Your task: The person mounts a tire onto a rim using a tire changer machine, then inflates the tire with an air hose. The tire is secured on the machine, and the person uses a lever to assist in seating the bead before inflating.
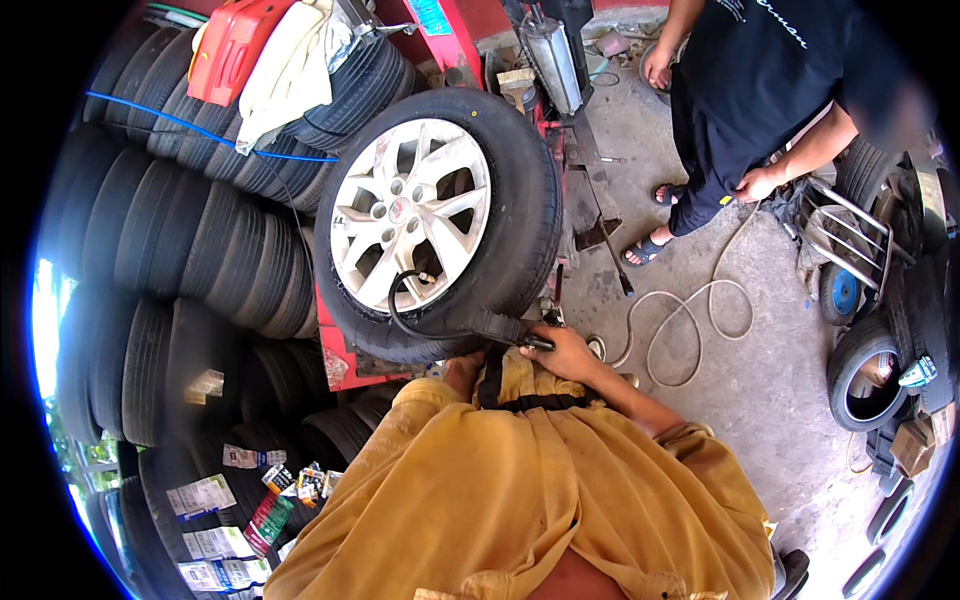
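Note:
A large black tyre [530, 190] on a silver alloy wheel [365, 235] lies tilted on a red machine [345, 355] in front of me. My right hand [562, 354] is closed around the black handle of a tyre inflator [495, 327], just off the tyre's near edge. From the inflator a short black hose [394, 306] curves over the rim to a brass fitting [427, 278] near the valve, between two spokes. My left hand [463, 373] is at the near sidewall of the tyre, beside my yellow-brown clothing; its fingers are mostly hidden.
Stacked tyres [150, 220] fill the left side, with a red case [238, 45] and a pale cloth [285, 85] on top. A co-worker in dark clothing [760, 80] stands at the far right. A pale hose [660, 330] loops over the concrete floor [720, 400]. More tyres [865, 375] stand at right.

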Action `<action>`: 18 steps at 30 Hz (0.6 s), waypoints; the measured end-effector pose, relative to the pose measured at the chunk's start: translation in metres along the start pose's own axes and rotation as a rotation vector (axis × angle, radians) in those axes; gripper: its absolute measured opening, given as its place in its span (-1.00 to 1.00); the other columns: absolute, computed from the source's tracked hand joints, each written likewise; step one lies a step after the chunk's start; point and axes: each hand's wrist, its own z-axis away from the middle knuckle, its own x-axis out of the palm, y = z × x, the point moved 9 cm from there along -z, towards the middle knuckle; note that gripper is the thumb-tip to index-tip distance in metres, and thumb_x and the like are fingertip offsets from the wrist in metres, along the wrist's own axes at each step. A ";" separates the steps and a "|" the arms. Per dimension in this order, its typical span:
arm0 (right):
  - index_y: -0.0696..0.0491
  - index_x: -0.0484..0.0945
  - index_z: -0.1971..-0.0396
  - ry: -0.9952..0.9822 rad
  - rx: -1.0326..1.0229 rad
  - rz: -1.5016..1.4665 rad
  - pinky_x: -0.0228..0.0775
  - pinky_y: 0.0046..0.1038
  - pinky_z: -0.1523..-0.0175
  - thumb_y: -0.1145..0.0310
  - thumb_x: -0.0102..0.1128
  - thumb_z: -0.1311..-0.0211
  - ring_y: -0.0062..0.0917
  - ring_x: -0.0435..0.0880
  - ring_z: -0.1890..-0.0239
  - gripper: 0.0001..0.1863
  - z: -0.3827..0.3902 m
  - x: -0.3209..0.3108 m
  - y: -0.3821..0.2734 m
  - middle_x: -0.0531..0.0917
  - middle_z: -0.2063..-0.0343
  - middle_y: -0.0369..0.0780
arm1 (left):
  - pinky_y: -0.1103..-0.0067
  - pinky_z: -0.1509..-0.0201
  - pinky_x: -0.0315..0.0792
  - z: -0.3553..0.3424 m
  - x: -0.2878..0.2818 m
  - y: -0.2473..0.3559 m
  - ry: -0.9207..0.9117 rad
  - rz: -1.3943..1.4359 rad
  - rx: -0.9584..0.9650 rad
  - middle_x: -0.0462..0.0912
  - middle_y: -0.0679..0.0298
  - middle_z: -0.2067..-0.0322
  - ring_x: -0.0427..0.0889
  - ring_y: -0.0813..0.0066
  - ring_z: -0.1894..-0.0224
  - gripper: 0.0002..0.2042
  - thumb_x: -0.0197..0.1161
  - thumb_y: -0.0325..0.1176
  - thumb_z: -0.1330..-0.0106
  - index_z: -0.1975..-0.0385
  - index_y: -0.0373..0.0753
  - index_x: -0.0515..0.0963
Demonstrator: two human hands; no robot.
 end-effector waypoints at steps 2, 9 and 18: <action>0.17 0.63 0.13 0.074 -0.104 -0.029 0.51 -0.27 0.08 0.08 0.39 -0.21 -0.16 0.72 0.23 -0.55 -0.004 -0.005 0.001 0.70 0.31 0.01 | 0.18 -0.49 0.08 -0.001 -0.002 0.001 0.002 -0.008 -0.009 0.30 0.28 -0.40 0.24 0.20 -0.43 -0.39 -0.29 0.12 -0.47 -0.38 -0.08 0.28; 0.19 0.62 0.13 0.285 0.201 -0.513 0.43 -0.57 0.31 0.15 0.38 -0.29 -0.69 0.62 0.42 -0.61 -0.056 -0.032 0.032 0.66 0.45 -0.32 | 0.17 -0.48 0.09 -0.013 -0.008 -0.017 -0.012 -0.016 -0.090 0.32 0.26 -0.38 0.25 0.19 -0.42 -0.41 -0.27 0.11 -0.48 -0.36 -0.10 0.29; 0.12 0.58 0.13 0.602 0.337 -0.644 0.44 -0.54 0.34 0.17 0.37 -0.29 -0.50 0.74 0.32 -0.66 -0.058 -0.051 0.045 0.70 0.26 -0.26 | 0.15 -0.47 0.10 -0.022 -0.016 -0.031 -0.066 -0.078 -0.266 0.35 0.24 -0.36 0.27 0.18 -0.40 -0.42 -0.24 0.09 -0.49 -0.34 -0.13 0.30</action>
